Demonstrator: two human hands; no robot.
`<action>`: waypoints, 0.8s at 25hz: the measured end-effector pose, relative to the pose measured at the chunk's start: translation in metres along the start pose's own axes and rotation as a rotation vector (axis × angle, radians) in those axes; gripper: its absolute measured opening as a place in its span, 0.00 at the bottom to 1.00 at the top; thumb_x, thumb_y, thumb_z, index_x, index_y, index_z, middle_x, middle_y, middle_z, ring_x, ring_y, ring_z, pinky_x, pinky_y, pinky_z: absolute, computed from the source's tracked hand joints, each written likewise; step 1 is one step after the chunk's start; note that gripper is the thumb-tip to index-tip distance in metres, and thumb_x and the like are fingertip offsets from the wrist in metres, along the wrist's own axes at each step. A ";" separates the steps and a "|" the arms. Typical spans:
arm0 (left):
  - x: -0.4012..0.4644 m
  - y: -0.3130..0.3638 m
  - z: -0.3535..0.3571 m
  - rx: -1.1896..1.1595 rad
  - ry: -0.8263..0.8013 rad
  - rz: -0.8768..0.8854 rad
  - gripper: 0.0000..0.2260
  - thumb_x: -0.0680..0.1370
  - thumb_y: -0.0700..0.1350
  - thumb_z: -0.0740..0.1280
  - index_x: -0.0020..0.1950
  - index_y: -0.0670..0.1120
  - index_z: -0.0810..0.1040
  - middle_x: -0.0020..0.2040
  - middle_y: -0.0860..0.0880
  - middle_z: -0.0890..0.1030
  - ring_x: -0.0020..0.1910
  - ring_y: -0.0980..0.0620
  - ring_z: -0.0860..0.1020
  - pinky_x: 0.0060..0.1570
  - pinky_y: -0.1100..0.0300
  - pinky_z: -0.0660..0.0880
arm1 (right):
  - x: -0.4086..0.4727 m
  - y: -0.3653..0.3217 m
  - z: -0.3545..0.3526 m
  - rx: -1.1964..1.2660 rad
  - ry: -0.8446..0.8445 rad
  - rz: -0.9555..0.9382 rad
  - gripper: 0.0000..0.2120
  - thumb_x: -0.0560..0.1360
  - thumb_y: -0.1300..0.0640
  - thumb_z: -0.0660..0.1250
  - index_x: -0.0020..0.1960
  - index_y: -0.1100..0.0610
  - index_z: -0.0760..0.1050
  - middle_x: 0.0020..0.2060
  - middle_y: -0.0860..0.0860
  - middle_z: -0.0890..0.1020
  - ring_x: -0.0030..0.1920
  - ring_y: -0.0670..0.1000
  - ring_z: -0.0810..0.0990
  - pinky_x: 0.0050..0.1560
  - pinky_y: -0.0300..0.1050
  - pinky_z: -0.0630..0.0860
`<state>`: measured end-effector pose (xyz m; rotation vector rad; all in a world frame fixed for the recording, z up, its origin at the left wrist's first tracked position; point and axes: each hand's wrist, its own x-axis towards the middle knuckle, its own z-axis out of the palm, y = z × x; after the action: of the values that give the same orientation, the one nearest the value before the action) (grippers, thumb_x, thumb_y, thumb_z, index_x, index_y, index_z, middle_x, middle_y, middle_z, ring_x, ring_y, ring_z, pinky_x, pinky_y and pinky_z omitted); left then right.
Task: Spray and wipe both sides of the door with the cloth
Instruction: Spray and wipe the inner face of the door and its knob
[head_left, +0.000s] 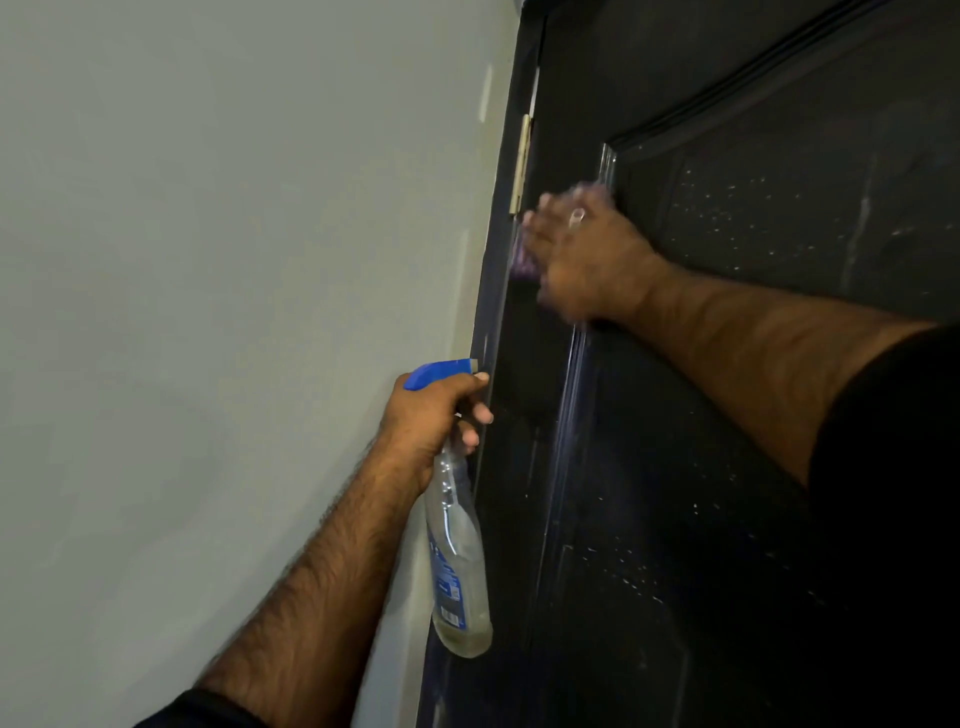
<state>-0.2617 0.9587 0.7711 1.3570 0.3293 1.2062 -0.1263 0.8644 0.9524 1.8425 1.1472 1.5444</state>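
Observation:
A black panelled door (727, 467) fills the right half of the view, speckled with spray droplets. My right hand (582, 254) presses a purple cloth (522, 262) flat against the door near its hinge edge; the hand is blurred and mostly covers the cloth. My left hand (436, 415) grips the neck of a clear spray bottle (460, 561) with a blue trigger head (441, 371), held lower down beside the door's edge. A little pale liquid sits in the bottle's bottom.
A pale grey wall (234, 312) takes up the left half. A brass hinge (521, 163) joins the door to its dark frame (506, 234) just above my right hand.

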 end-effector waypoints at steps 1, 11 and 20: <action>-0.001 -0.002 -0.003 0.003 0.012 -0.004 0.08 0.80 0.46 0.72 0.51 0.41 0.83 0.37 0.42 0.84 0.26 0.48 0.76 0.32 0.57 0.78 | 0.005 0.016 -0.005 -0.007 0.005 0.121 0.38 0.86 0.38 0.56 0.88 0.57 0.48 0.87 0.58 0.50 0.87 0.63 0.47 0.84 0.67 0.44; -0.055 -0.043 -0.013 0.056 0.037 -0.044 0.06 0.79 0.41 0.72 0.44 0.40 0.85 0.35 0.39 0.83 0.26 0.47 0.76 0.30 0.57 0.76 | -0.104 -0.116 0.044 0.080 -0.158 -0.679 0.37 0.84 0.39 0.64 0.87 0.49 0.54 0.87 0.52 0.56 0.87 0.58 0.50 0.85 0.68 0.44; -0.082 -0.050 0.009 -0.008 0.003 -0.095 0.06 0.80 0.40 0.71 0.53 0.39 0.84 0.36 0.39 0.84 0.25 0.45 0.77 0.30 0.57 0.77 | -0.070 -0.045 0.019 0.019 -0.035 -0.266 0.37 0.86 0.38 0.57 0.88 0.55 0.50 0.87 0.58 0.51 0.87 0.63 0.47 0.84 0.69 0.43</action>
<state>-0.2656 0.9003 0.6950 1.3180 0.3861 1.1300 -0.1226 0.8333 0.8733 1.6443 1.3340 1.3495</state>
